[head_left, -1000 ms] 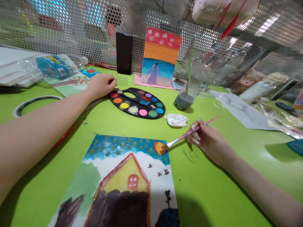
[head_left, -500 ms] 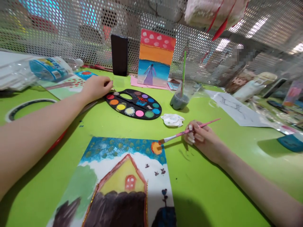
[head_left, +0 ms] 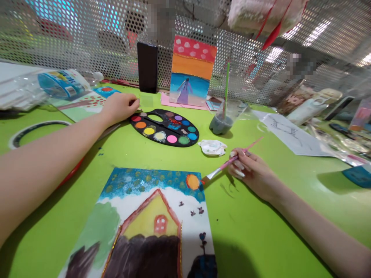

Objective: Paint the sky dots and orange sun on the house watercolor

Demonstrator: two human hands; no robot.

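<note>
A painting of a yellow house (head_left: 150,224) lies flat on the green table (head_left: 261,231) in front of me. My right hand (head_left: 252,172) is closed on a pink paintbrush (head_left: 230,162), whose bristles sit just right of the orange sun at the picture's top right corner. My left hand (head_left: 120,106) rests with curled fingers against the left end of a black paint palette (head_left: 164,126) with several coloured wells. What the left fingers pinch, if anything, is not clear.
A cup of grey water (head_left: 222,121) with a green brush stands behind the palette, a crumpled paint-stained tissue (head_left: 213,146) beside it. A finished painting (head_left: 191,71) and a black box (head_left: 147,67) lean on the perforated metal screen. A pencil sketch (head_left: 290,133) lies at right, a plastic bottle (head_left: 58,85) at left.
The brush tip has pulled off the orange sun and now sits just to its right, off the paper's edge. My left hand has stayed at the palette.
</note>
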